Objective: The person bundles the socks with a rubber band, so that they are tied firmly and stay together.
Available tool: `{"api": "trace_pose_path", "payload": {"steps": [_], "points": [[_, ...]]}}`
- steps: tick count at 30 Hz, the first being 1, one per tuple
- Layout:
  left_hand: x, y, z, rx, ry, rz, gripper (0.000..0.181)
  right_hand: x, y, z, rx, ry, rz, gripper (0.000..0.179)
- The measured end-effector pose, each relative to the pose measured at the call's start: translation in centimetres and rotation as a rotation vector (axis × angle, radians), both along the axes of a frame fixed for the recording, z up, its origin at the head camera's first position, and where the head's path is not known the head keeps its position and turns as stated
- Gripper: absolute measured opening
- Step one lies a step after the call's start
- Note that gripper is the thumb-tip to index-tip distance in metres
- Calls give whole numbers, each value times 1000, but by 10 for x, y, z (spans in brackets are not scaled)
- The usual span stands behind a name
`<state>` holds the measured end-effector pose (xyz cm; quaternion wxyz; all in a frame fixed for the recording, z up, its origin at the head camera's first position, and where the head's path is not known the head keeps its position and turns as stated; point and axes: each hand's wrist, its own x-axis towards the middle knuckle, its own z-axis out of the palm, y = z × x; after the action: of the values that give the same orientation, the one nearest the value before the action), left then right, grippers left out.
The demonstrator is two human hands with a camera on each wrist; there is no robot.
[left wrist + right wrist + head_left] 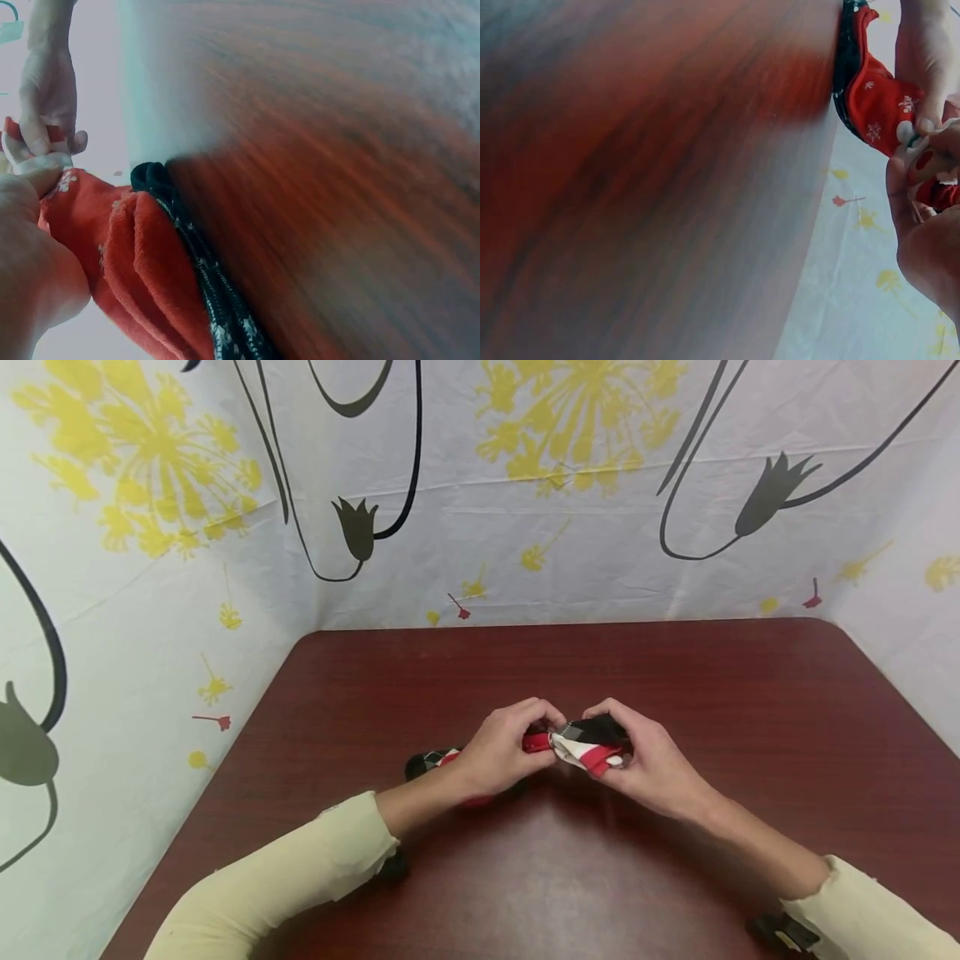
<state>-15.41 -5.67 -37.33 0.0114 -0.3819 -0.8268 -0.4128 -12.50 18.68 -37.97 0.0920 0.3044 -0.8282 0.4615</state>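
Both hands hold bunched socks in red, black and white [600, 754] over the middle of the table. My left hand [506, 747] pinches the bunch between thumb and fingers on its left side. On the other side, my right hand [660, 768] grips it with curled fingers. A loose length, partly hidden by the left forearm, trails leftward to a dark patterned end [422, 765]. In the left wrist view this length is red cloth [165, 262] with white snowflakes, lying along a black patterned layer [210, 277]. Fingers hide part of the bunch in the right wrist view.
The dark red-brown table [570, 893] has rounded far corners. A white sheet printed with yellow and grey flowers [465, 527] hangs behind it and along the sides. Black straps show under both sleeves, one of them [787, 933] near the right cuff.
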Motion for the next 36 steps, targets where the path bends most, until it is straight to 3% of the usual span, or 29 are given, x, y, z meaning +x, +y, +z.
{"api": "trace_pose_path", "payload": {"steps": [9, 15, 18, 22, 27, 31, 36], "points": [[-14, -7, 4, 6, -243, -162, 28, -6, 4, 4, 43, -5, 175, 58], [-22, -7, 7, 10, -363, -247, 22, -7, 2, 3, 76, 49, 118, 51], [-26, -5, 9, 16, -458, -278, 20, -6, 1, 2, 72, 31, 84, 49], [-31, -6, 10, 12, -560, -301, 28, -7, 5, 1, 44, -31, 116, 56], [-33, -8, 10, 36, -581, -341, 28, -8, 6, -2, 23, -40, 144, 64], [-32, -7, 10, 43, -533, -379, 19, -6, 4, -3, 37, 49, 132, 56], [-30, -6, 12, 71, -474, -382, 18, -4, 0, -3, 14, 154, 120, 52]]}}
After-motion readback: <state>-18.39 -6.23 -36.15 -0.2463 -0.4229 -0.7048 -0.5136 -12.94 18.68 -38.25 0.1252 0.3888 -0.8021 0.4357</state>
